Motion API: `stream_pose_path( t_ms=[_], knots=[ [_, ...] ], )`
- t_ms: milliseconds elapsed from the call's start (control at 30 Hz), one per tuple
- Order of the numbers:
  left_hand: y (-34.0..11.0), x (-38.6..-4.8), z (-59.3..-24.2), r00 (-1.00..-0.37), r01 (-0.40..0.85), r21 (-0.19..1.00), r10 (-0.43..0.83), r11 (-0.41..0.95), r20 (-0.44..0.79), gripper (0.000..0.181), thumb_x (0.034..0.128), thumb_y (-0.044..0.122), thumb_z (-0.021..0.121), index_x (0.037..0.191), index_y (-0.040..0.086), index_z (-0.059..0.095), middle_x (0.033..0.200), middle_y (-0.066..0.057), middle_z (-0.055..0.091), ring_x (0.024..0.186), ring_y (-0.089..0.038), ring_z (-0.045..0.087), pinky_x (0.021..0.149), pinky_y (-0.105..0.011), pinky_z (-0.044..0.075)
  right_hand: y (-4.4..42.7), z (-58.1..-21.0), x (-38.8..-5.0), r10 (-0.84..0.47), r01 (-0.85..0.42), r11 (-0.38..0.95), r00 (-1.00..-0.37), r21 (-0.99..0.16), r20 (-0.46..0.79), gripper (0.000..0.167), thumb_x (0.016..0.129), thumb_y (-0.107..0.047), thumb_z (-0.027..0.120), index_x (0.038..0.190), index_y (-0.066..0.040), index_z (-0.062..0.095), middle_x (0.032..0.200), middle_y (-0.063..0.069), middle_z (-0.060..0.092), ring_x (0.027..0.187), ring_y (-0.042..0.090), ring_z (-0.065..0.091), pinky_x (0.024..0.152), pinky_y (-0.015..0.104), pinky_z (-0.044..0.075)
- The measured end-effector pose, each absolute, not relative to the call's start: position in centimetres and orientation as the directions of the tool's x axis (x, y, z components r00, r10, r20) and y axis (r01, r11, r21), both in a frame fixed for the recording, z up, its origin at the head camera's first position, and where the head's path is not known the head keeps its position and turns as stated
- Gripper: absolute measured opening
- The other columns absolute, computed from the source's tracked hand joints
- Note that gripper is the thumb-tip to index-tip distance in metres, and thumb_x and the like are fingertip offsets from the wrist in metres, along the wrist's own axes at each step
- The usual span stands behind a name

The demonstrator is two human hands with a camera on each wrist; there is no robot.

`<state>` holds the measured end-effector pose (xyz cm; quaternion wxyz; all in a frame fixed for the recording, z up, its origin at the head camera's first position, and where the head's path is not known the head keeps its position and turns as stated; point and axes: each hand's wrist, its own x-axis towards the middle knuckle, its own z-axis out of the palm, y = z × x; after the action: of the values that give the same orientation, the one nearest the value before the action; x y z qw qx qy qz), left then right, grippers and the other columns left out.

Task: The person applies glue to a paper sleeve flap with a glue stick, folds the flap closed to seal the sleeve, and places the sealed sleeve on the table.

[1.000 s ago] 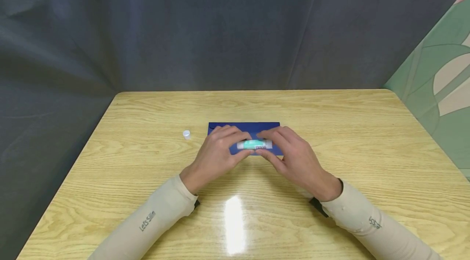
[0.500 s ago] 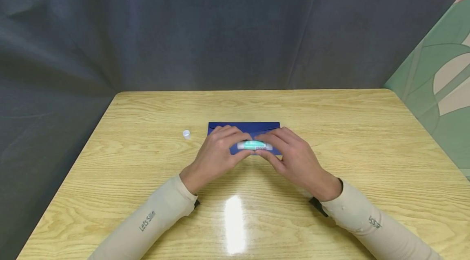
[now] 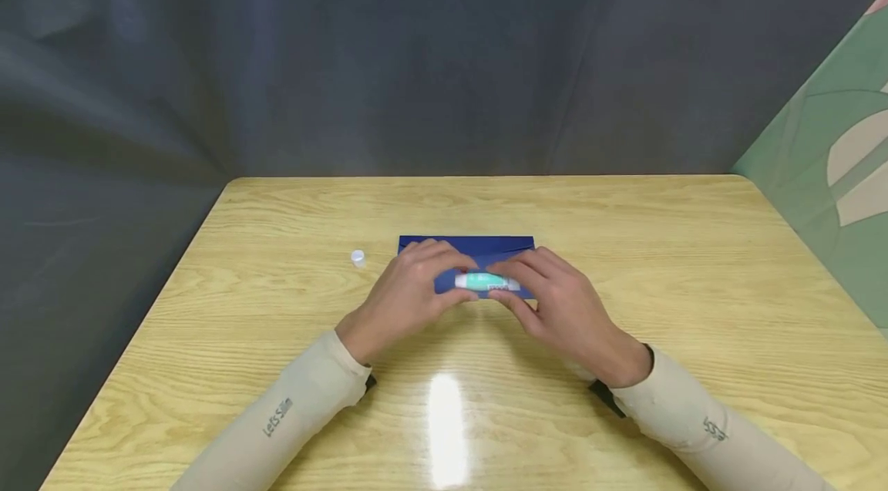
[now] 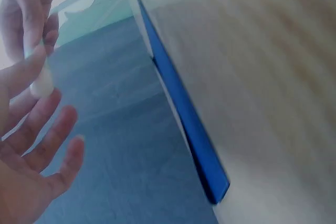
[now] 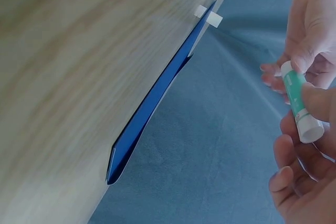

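Observation:
A glue stick (image 3: 483, 281) with white ends and a green label lies level between my hands, above a blue envelope (image 3: 479, 243) on the table. My left hand (image 3: 409, 284) pinches its left end between thumb and fingers. On the other end, the thumb and fingers of my right hand (image 3: 563, 300) grip it. In the right wrist view the glue stick (image 5: 295, 95) shows its label, and its white base faces the camera. Off the envelope's left side stands a small white cap (image 3: 358, 258). My hands hide part of the envelope.
The wooden table (image 3: 291, 229) reaches out on all sides of the envelope. Behind it hangs a dark cloth (image 3: 416, 52), which also covers the left side. A green patterned surface (image 3: 819, 167) is at the right.
The whole head view has shifted slightly. My right fingertips are a little farther from the left ones, and both hands still hold the glue stick.

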<state>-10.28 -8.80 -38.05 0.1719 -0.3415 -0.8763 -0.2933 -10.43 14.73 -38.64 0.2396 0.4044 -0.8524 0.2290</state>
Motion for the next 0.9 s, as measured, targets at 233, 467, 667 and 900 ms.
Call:
stream_pose_path(
  t_ms=[233,467,667,900],
  knots=[
    [-11.8,-11.7,-37.1,-0.823,0.568,0.364,0.506,0.738,0.260,0.062,0.0760,0.038,0.086,0.131,0.017,0.065,0.117,-0.002,0.068,0.109,-0.022,0.064,0.096,-0.043,0.051,14.8,-38.7,-10.4,-0.579,-0.792,0.578,-0.568,-0.197,0.584,0.029,0.087,-0.028,0.077,0.110,-0.012,0.072,0.103,0.002,0.070,0.091,0.016,0.063,0.082,0.037,0.055],
    [-15.3,-13.0,-37.0,-0.934,0.357,0.175,0.354,0.918,0.047,0.053,0.0885,0.039,0.075,0.135,0.016,0.062,0.124,-0.005,0.063,0.114,-0.029,0.060,0.095,-0.052,0.047,14.8,-38.9,-10.5,-0.579,-0.788,0.583,-0.572,-0.195,0.580,0.027,0.088,-0.027,0.076,0.111,-0.013,0.072,0.103,0.001,0.070,0.091,0.015,0.063,0.083,0.035,0.054],
    [-17.4,-13.6,-37.7,-0.964,0.245,0.124,0.255,0.961,-0.070,0.045,0.0913,0.026,0.073,0.132,0.012,0.064,0.121,-0.010,0.064,0.106,-0.034,0.063,0.090,-0.054,0.049,14.8,-38.9,-10.5,-0.579,-0.787,0.585,-0.574,-0.197,0.579,0.026,0.089,-0.026,0.075,0.111,-0.012,0.072,0.103,0.001,0.070,0.092,0.015,0.063,0.084,0.035,0.054],
    [-18.3,-14.3,-38.3,-0.969,0.224,0.143,0.237,0.964,-0.074,0.039,0.0860,0.002,0.064,0.124,0.009,0.070,0.118,-0.013,0.068,0.085,-0.025,0.065,0.068,-0.038,0.052,14.7,-39.0,-10.4,-0.579,-0.787,0.586,-0.573,-0.192,0.580,0.026,0.089,-0.026,0.075,0.111,-0.012,0.072,0.103,0.001,0.069,0.092,0.015,0.063,0.083,0.034,0.054]
  ],
)
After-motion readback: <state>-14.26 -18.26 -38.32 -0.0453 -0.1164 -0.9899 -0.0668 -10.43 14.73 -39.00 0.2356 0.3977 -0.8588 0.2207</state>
